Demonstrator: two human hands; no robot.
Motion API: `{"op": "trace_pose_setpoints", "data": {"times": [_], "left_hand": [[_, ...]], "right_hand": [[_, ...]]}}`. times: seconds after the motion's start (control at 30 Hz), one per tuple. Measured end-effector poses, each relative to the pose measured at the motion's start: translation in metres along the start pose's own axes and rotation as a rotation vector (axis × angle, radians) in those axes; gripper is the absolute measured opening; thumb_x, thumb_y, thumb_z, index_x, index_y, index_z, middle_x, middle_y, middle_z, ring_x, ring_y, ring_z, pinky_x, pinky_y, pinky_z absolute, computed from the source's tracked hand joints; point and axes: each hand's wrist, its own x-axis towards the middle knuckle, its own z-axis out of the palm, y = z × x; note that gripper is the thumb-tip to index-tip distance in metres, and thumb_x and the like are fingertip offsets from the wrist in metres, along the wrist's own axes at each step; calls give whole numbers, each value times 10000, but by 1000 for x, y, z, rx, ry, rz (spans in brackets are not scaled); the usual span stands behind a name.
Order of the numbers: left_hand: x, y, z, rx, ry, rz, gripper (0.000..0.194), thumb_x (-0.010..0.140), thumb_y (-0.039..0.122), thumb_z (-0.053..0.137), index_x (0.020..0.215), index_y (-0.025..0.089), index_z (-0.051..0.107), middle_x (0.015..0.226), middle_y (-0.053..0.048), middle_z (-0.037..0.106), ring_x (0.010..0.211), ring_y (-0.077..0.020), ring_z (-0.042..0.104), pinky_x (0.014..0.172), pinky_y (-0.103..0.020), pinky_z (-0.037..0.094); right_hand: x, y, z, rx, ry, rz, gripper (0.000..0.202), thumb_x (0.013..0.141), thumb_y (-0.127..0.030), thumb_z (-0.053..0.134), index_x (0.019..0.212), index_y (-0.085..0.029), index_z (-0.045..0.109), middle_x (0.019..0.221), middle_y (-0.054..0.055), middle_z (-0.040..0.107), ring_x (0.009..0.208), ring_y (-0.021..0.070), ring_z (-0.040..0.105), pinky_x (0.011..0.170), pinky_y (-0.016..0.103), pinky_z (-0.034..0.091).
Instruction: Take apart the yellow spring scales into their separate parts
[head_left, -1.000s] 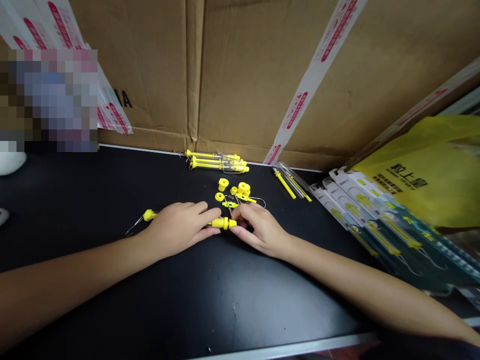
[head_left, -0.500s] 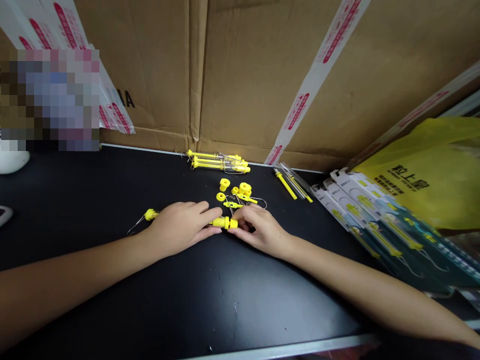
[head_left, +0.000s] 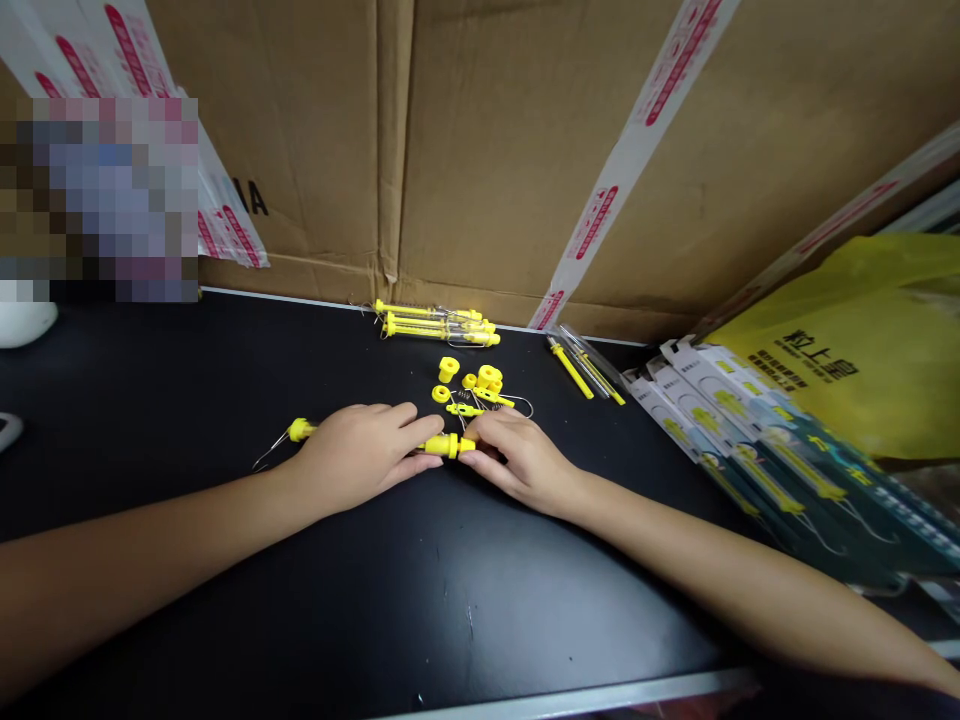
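Observation:
My left hand [head_left: 360, 455] is wrapped round a yellow tubular spring scale [head_left: 439, 446], which lies sideways just above the black table. A yellow end with a wire hook [head_left: 300, 430] sticks out on the left, while the middle of the tube is hidden under my fingers. With thumb and fingertips my right hand [head_left: 521, 455] pinches the small yellow end cap [head_left: 466, 446] at the tube's right end. Just beyond my hands lie loose yellow caps [head_left: 448, 370], a ring [head_left: 441, 394], small springs, wire hooks and slotted yellow pieces [head_left: 465, 410].
Several spring scales [head_left: 439, 325] lie at the table's back edge against a large cardboard box [head_left: 480, 150]. Clear tubes and yellow rods [head_left: 574, 368] are to their right. Packaged scales [head_left: 742, 430] and a yellow bag [head_left: 862, 350] stand at right. White objects [head_left: 26, 320] sit far left.
The right fingertips have shifted slightly round the end cap, which shows a little less between them. Both hands otherwise stay in place.

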Motion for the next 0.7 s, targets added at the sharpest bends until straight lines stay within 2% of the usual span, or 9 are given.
{"op": "trace_pose_setpoints", "data": {"times": [0.13, 0.37, 0.57, 0.7], "left_hand": [[0, 0, 0, 2, -3, -6, 311, 934, 438, 382, 1119, 228, 517, 859, -2, 585, 767, -155, 602, 621, -260, 399], [0, 0, 1, 11, 12, -4, 314, 932, 445, 383, 1118, 232, 519, 845, 0, 584, 747, -147, 599, 607, -253, 388], [0, 1, 0, -3, -1, -1, 301, 929, 435, 398, 1114, 231, 520, 856, 1, 584, 769, -156, 603, 623, -260, 400], [0, 1, -1, -3, 1, -11, 305, 929, 440, 395, 1113, 230, 519, 860, -2, 588, 770, -147, 602, 624, -249, 398]], "right_hand": [[-2, 2, 2, 17, 48, 1, 191, 890, -375, 503, 833, -194, 483, 646, -16, 506, 585, 123, 452, 601, 246, 356], [-1, -1, 0, 23, 34, 31, 213, 849, -389, 546, 899, -194, 474, 621, -41, 479, 572, 116, 443, 623, 255, 363], [0, -2, -1, -2, -10, 17, 202, 921, -335, 423, 803, -185, 491, 652, -4, 513, 610, 129, 463, 638, 263, 360], [-1, 1, 2, 4, 26, -1, 176, 903, -353, 481, 839, -190, 496, 655, -9, 526, 595, 123, 463, 619, 252, 359]]}}
